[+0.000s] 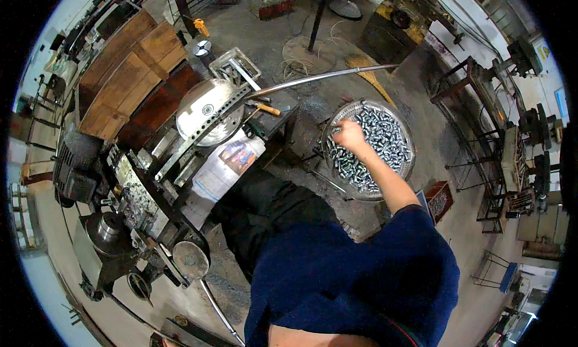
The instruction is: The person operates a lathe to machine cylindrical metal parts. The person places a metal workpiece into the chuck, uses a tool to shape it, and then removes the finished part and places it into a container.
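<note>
My right hand (pixel 349 134) is over the left part of a wide round metal basin (pixel 413 160) with a perforated wall. Its fingers are curled closed; whatever they may hold is hidden. Short shiny metal cylinders (pixel 388 136) fill the basin in a loose heap, right under that hand and forearm. Of my left hand, only a small skin-toned patch (pixel 169 343) seems to show at the lower edge, beside a dark machine part. Its fingers cannot be made out there.
On my left stands a greasy machine with a long perforated bar (pixel 205 133), a round metal lid (pixel 201 109) and a printed sheet (pixel 232 160). A hammer (pixel 268 109) lies nearby. A long metal pole (pixel 325 76) crosses beyond the basin, near a broom (pixel 370 79). A reddish bin (pixel 438 201) sits right.
</note>
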A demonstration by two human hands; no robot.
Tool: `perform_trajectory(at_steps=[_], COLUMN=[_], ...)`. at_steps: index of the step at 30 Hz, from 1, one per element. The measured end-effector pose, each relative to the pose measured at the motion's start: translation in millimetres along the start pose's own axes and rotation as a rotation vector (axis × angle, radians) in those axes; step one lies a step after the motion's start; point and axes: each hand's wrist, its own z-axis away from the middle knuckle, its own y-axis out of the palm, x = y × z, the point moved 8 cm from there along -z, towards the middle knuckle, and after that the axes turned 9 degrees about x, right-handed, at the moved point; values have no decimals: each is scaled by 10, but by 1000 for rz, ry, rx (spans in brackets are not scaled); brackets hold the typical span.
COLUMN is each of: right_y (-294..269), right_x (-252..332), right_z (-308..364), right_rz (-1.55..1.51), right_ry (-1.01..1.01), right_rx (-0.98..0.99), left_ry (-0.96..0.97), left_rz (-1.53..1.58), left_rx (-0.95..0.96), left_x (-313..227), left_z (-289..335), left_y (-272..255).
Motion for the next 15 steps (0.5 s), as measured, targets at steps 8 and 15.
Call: perform_trajectory(at_steps=[8,15], right_y=[172,111], right_x=[-1182,-897], right_z=[-644,-726], right_rz=[461,412], right_ry=[303,340], right_rx=[326,398], left_ry=[-8,84], left_rz=[94,187], left_rx=[-27,-9], left_x=[-156,-221], left_z=[130,-44], left_y=[9,-455])
